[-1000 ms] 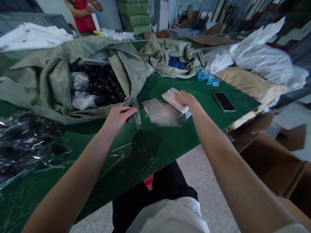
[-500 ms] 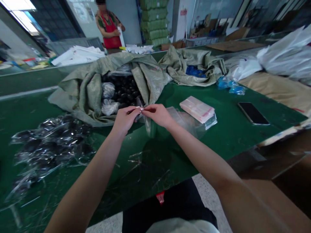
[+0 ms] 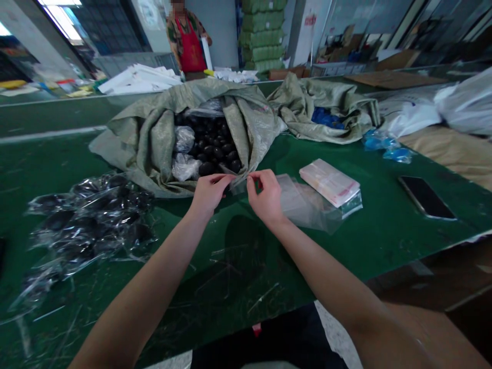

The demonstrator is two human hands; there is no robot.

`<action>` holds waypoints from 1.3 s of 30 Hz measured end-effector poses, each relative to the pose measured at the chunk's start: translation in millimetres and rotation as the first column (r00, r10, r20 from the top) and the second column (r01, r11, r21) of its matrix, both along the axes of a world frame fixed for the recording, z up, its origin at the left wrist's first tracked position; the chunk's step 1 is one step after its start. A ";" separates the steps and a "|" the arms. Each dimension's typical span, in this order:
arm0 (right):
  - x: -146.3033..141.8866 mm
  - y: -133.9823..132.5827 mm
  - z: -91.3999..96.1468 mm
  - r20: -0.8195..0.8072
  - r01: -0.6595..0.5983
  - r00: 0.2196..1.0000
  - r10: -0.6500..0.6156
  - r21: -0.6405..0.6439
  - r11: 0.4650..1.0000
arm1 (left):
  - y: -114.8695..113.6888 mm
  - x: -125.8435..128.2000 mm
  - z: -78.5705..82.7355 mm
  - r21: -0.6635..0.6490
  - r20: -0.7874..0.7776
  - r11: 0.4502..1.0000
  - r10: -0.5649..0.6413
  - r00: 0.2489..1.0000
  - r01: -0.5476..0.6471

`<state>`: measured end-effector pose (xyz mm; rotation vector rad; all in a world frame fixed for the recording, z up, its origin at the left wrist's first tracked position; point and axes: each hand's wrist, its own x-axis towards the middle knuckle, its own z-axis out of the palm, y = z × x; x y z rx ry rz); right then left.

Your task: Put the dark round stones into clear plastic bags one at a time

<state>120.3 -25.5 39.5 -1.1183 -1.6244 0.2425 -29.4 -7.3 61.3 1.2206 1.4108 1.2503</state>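
My left hand (image 3: pixel 209 193) and my right hand (image 3: pixel 266 197) are held close together above the green table (image 3: pixel 365 241). Both pinch the top edge of one small clear plastic bag (image 3: pixel 239 185), a hand at each end. Just behind them an open woven sack (image 3: pixel 154 138) holds many black rounded pieces (image 3: pixel 217 148). Right of my right hand lie loose clear bags (image 3: pixel 307 207) and a banded stack of bags (image 3: pixel 329 182).
A heap of filled clear bags (image 3: pixel 88 225) lies at the left. A phone (image 3: pixel 426 197) rests at the right, near cardboard (image 3: pixel 453 154). A second sack (image 3: pixel 323 105) with blue items sits behind. A person in a red apron (image 3: pixel 189 41) stands far back.
My right hand left the stack of bags and came over to my left hand. Both hands now pinch the same clear bag and have drawn slightly apart. The camera view shifted left.
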 end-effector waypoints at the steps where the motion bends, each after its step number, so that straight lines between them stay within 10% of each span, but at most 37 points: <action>1: -2.3 -3.8 -2.4 0.057 -0.032 0.998 0.030 0.023 0.999 | -0.2 2.4 -0.2 -0.048 0.107 0.999 0.029 0.994 -0.024; 8: -25.8 -18.8 -16.1 0.212 -0.127 0.968 0.131 -0.031 0.991 | -5.6 18.8 5.1 -0.159 0.559 0.987 0.111 0.822 -0.025; 23: -26.4 -15.1 -15.7 -0.229 -0.178 0.963 0.140 -0.154 0.972 | -7.7 10.0 14.7 0.005 0.404 1.000 0.020 0.914 -0.024; 25: -24.1 -15.3 -11.4 -0.392 -0.343 0.889 0.237 -0.227 0.912 | -1.7 -4.1 19.1 0.076 0.289 0.988 0.109 0.951 -0.136; 28: -19.2 -12.8 -4.6 -0.723 -0.679 0.612 0.320 -0.274 0.681 | 4.3 -25.2 26.3 0.328 -0.047 0.910 0.285 0.957 -0.255; 32: -13.0 -7.1 2.3 -0.908 -0.810 0.382 0.174 -0.238 0.536 | -1.5 -27.4 25.2 0.578 -0.647 0.789 0.287 0.706 0.209; 36: -9.6 -1.8 1.3 -0.813 -0.673 0.566 0.136 -0.361 0.646 | -12.8 -6.0 9.2 0.440 -0.890 0.731 0.280 0.359 0.521; 39: -7.6 2.2 -3.5 -0.696 -0.534 0.710 0.109 -0.431 0.727 | -17.3 4.3 0.1 0.416 -0.909 0.708 0.321 0.265 0.571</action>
